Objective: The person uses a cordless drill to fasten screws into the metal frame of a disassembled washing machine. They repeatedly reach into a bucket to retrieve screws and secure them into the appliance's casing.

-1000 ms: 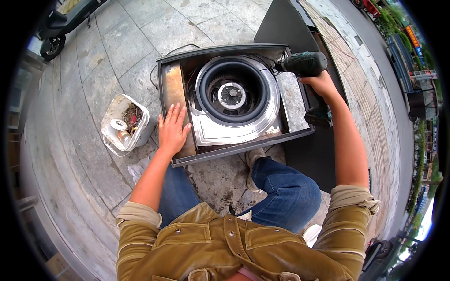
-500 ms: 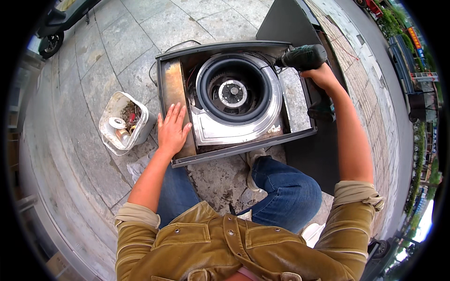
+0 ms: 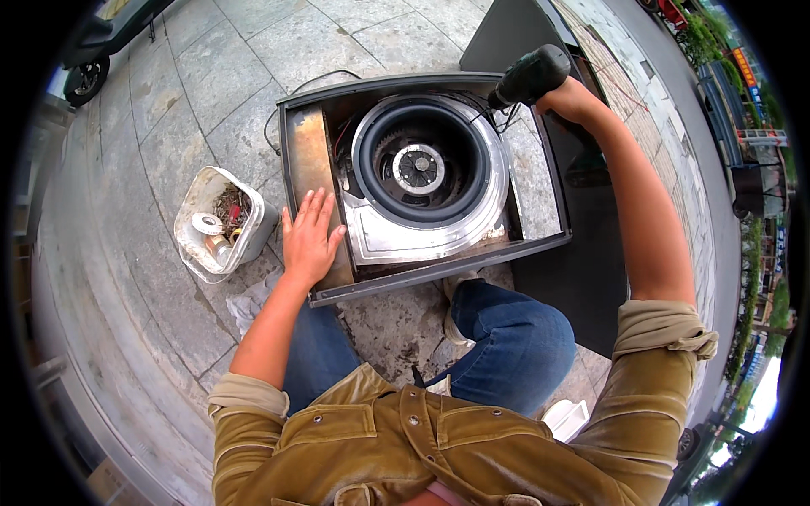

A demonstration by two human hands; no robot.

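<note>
An open dark metal casing lies on the ground in front of me, like the body of a range hood. Inside it sits a round silver fan housing with a black ring and a central hub. My left hand rests flat, fingers extended, on the stained metal panel at the casing's left side. My right hand grips a dark cordless drill above the far right corner. Its chuck points down and left, near some thin black wires; whether the tip touches anything is unclear.
A dirty white bucket with scraps and a can stands left of the casing. A large dark panel stands behind and right. A black cable curls at the far left. A scooter wheel shows at upper left, a road at right.
My right hand has raised and tilted the drill, shifting it left and away from me, so its chuck now angles downward. My left hand stays on the panel.
</note>
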